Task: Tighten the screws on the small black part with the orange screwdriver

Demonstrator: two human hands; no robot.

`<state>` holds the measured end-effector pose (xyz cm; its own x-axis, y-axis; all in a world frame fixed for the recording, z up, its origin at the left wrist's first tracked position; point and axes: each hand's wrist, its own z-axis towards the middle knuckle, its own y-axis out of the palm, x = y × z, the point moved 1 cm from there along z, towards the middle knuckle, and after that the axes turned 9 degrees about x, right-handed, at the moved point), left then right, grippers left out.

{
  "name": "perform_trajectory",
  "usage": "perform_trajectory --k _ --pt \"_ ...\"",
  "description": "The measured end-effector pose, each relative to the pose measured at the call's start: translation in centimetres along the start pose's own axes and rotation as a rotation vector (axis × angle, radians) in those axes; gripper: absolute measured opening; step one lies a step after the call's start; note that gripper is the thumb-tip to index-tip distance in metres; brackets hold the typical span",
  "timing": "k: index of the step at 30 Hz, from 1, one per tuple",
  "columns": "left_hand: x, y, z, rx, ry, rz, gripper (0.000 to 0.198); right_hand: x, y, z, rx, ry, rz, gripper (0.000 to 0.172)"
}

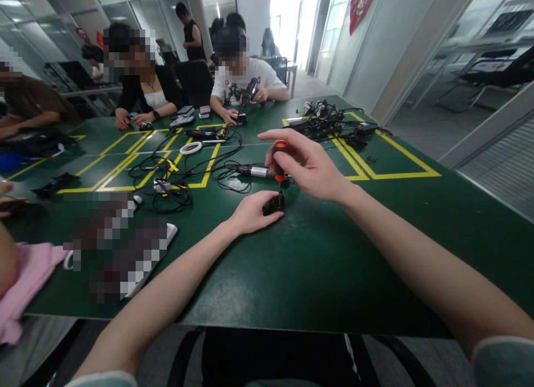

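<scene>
My right hand (306, 163) grips an orange-and-black screwdriver (281, 146) by its handle, with the index finger stretched out past its top. The shaft points straight down into a small black part (271, 206) on the green table. Around that part my left hand (254, 213) is closed, thumb and fingers on either side, pressing it against the tabletop. What kind of part it is I cannot make out. Just behind my hands lies a black-and-silver cylindrical tool (255, 172) with a cable.
Tangled black cables (171, 195) and a white ring (191, 148) lie to the left. A heap of black cables and adapters (323, 123) sits at the back right, near some small screws (370, 159). Across the green table (334, 276), co-workers handle other parts. Two blurred devices lie at left.
</scene>
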<state>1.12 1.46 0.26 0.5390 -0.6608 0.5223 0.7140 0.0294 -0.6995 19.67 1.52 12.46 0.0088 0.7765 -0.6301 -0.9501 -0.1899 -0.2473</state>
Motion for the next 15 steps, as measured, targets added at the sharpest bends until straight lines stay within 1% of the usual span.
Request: perform_trajectory --k 2,4,5,6,8,9,12,15 --pt "0.06 0.0 0.07 -0.01 -0.001 0.011 0.032 0.16 0.05 -0.02 -0.022 0.06 0.12 0.021" --pt "0.1 0.01 0.12 -0.012 -0.004 0.014 0.03 0.18 0.13 0.02 -0.029 0.1 0.193 0.012" --pt "0.11 0.01 0.14 -0.011 -0.008 0.015 0.03 0.13 0.17 0.06 -0.023 0.106 0.204 0.014" --pt "0.11 0.0 0.15 -0.01 -0.012 0.016 0.03 0.05 0.21 0.11 -0.012 0.106 0.202 0.02" --pt "0.12 -0.02 0.17 -0.009 -0.016 0.02 0.03 -0.18 0.29 0.18 0.022 0.077 0.161 0.029" --pt "0.13 -0.04 0.18 -0.01 -0.015 0.02 0.03 -0.29 0.31 0.2 0.04 0.053 0.132 0.031" --pt "0.18 -0.1 0.2 -0.013 -0.012 0.016 0.03 -0.38 0.36 0.21 0.074 0.021 0.103 0.027" --pt "0.22 -0.14 0.19 -0.014 -0.01 0.014 0.028 -0.12 0.41 0.21 0.069 0.076 0.214 0.028"
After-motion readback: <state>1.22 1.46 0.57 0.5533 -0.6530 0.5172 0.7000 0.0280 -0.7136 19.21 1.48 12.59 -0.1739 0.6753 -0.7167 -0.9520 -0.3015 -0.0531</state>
